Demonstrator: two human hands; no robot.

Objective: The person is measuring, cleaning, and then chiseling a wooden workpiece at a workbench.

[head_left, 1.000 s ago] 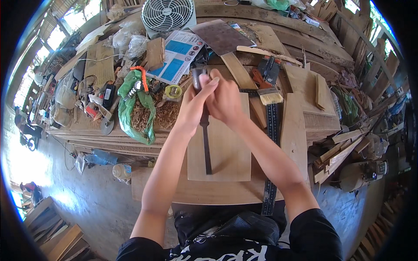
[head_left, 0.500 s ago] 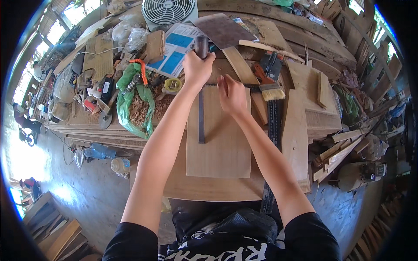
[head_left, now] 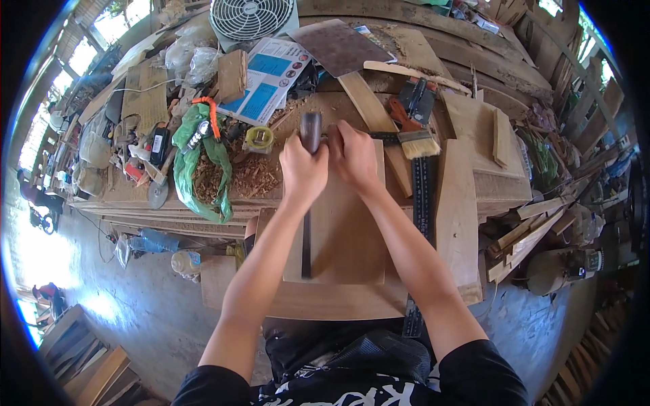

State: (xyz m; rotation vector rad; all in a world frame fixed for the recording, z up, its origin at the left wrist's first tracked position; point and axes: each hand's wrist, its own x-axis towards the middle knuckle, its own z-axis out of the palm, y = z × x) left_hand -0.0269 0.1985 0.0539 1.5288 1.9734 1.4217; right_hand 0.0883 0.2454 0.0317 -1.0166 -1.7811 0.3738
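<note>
A pale wooden board (head_left: 345,237) lies flat on the workbench in front of me. My left hand (head_left: 302,174) is shut on a dark tool (head_left: 311,130) whose rounded end sticks out past the fist, over the board's far edge. A narrow dark strip (head_left: 306,250) runs down the board below that hand. My right hand (head_left: 353,157) rests with curled fingers at the far edge, touching the left hand's side. What its fingers pinch, if anything, is hidden.
A long black ruler (head_left: 421,203) and a plank (head_left: 457,216) lie right of the board, a paint brush (head_left: 416,139) beyond. A yellow tape measure (head_left: 258,139), wood shavings, a green bag (head_left: 193,169) and tools crowd the left. A fan (head_left: 252,17) stands at the back.
My left hand, raised and stretched far over the bench half a second ago, has come back down with the dark tool beside my right hand at the board's far edge.
</note>
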